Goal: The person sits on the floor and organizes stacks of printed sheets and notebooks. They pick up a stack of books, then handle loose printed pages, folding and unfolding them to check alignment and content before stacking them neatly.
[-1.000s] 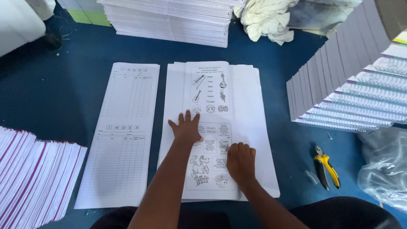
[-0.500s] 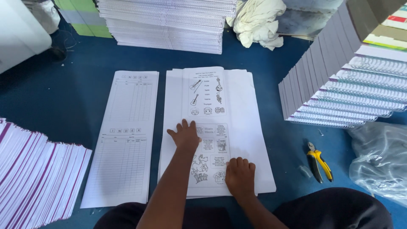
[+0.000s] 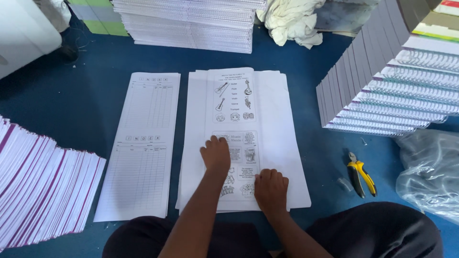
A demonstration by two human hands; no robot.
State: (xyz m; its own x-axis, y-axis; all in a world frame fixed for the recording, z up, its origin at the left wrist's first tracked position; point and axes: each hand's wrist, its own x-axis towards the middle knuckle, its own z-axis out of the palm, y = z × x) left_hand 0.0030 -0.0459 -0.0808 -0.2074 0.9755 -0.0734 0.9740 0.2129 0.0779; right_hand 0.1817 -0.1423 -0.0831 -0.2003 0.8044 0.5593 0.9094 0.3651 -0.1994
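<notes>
Pressing flat, the left hand [image 3: 216, 154] and right hand [image 3: 271, 188] rest with fingers released, grasping nothing, on the picture sheet [image 3: 234, 134] topping the white stack [image 3: 279, 143]. Left of the fingers the ruled sheets [image 3: 143, 143] lie untouched; nothing looks lifted yet.

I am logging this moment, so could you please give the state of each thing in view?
Left hand: flat on the printed white sheet stack.
Right hand: pressing its near edge.
Ruled index sheets: flat, untouched.
Yellow-handled pliers: lying unused.
</notes>
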